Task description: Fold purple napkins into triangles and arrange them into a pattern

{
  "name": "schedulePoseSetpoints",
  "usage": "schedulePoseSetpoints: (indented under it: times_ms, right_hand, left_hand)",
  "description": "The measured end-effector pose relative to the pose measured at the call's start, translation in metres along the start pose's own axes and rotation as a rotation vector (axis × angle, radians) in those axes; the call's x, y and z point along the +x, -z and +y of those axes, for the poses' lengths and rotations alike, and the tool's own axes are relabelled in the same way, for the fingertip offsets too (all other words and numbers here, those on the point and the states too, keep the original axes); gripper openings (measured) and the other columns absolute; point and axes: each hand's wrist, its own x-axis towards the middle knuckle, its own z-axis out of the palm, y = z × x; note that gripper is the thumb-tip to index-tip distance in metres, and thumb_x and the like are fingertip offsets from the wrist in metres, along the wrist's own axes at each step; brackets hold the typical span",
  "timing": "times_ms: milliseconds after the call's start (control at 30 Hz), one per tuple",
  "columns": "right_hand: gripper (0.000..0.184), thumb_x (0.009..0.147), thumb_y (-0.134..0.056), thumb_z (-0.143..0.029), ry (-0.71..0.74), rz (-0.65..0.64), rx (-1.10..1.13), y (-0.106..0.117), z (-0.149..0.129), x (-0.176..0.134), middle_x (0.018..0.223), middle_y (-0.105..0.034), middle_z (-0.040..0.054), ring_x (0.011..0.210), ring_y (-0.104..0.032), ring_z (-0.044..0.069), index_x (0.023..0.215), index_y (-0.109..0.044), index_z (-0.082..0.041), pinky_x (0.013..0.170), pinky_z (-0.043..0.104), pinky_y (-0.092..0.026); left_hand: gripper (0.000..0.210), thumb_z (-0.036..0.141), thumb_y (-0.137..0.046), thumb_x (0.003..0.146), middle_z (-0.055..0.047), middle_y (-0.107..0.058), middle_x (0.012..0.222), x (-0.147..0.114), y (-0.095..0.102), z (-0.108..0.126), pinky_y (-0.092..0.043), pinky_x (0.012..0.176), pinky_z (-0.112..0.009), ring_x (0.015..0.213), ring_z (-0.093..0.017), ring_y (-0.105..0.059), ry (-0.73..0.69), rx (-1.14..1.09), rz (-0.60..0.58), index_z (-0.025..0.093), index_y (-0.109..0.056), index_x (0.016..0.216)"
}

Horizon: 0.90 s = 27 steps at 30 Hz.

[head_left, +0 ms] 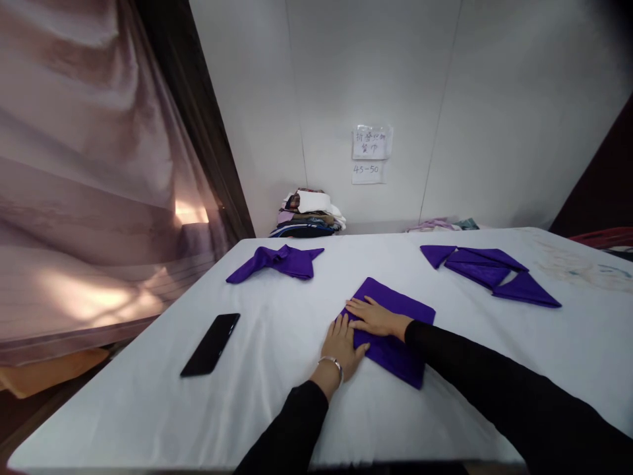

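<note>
A flat, folded purple cloth [388, 348] lies on the white-covered tabletop [270, 402], right in front of the person and set askew to the near edge. The right hand [374, 317] rests on it palm down, its fingers [357, 307] stretched out and slightly apart. The left hand [345, 348] sits at the cloth's left edge, fingertips on the fabric, thumb spread away; neither hand is clamped on anything. Such flat palms probably keep the layers pressed and lined up, with the left one guarding the edge. A black phone [210, 346] lies to the left, perhaps put there to stay clear of the work. Farther back, a crumpled purple cloth [283, 262] is on the left and flat purple pieces [479, 266] on the right, seemingly kept apart to leave room. Beyond the table's far edge, stacked clothes [311, 216] stand by the wall [395, 66], which carries handwritten sheets [372, 144]
</note>
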Motion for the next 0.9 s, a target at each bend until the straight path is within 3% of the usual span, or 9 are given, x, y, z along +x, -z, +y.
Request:
schedulePoseSetpoints:
  times_ms: [267, 467, 567, 667, 900]
  right_hand:
    - [0.065, 0.088, -0.019, -0.06, -0.164, 0.082, -0.038, 0.005, 0.072, 0.011, 0.147, -0.023, 0.0067, 0.135, -0.016, 0.021, 0.141, -0.025, -0.022, 0.107, 0.049, -0.007]
    - [0.063, 0.089, -0.021, -0.058, -0.302, 0.151, -0.048, 0.006, 0.108, 0.011, 0.146, -0.024, 0.0067, 0.134, -0.017, 0.024, 0.139, -0.029, -0.022, 0.106, 0.052, -0.009]
    - [0.057, 0.089, -0.025, -0.055, -0.354, 0.21, -0.004, 0.009, 0.122, 0.006, 0.144, -0.031, 0.0057, 0.133, -0.022, 0.024, 0.135, -0.037, -0.023, 0.106, 0.049, -0.013]
    - [0.052, 0.09, -0.024, -0.049, -0.413, 0.28, 0.031, 0.012, 0.129, -0.013, 0.137, -0.043, 0.0068, 0.127, -0.034, 0.023, 0.13, -0.045, -0.022, 0.104, 0.041, -0.024]
    - [0.037, 0.085, -0.041, -0.034, -0.476, 0.375, -0.091, 0.01, 0.114, -0.102, 0.108, -0.061, 0.0114, 0.102, -0.053, 0.024, 0.113, -0.059, -0.017, 0.089, 0.034, -0.04]
  left_hand:
    - [0.075, 0.061, -0.02, 0.084, -0.014, -0.024, 0.146, -0.002, -0.007, -0.002, -0.017, 0.11, -0.044, 0.136, -0.027, -0.013, -0.006, -0.023, 0.021, 0.008, -0.03, 0.137]
    - [0.075, 0.061, -0.02, 0.085, -0.014, -0.023, 0.146, -0.002, -0.007, -0.002, -0.017, 0.11, -0.044, 0.136, -0.026, -0.013, 0.004, -0.019, 0.005, 0.008, -0.031, 0.137]
    - [0.074, 0.061, -0.02, 0.085, -0.014, -0.023, 0.146, -0.002, -0.004, -0.002, -0.018, 0.11, -0.043, 0.136, -0.026, -0.013, 0.009, -0.014, 0.001, 0.009, -0.03, 0.137]
    - [0.074, 0.06, -0.02, 0.085, -0.014, -0.023, 0.146, -0.002, -0.001, -0.001, -0.018, 0.11, -0.043, 0.136, -0.026, -0.014, 0.005, -0.002, -0.009, 0.008, -0.03, 0.137]
    - [0.069, 0.056, -0.026, 0.086, -0.013, -0.025, 0.145, 0.009, 0.003, -0.011, -0.017, 0.11, -0.044, 0.135, -0.025, -0.015, -0.046, 0.041, -0.028, 0.009, -0.031, 0.137]
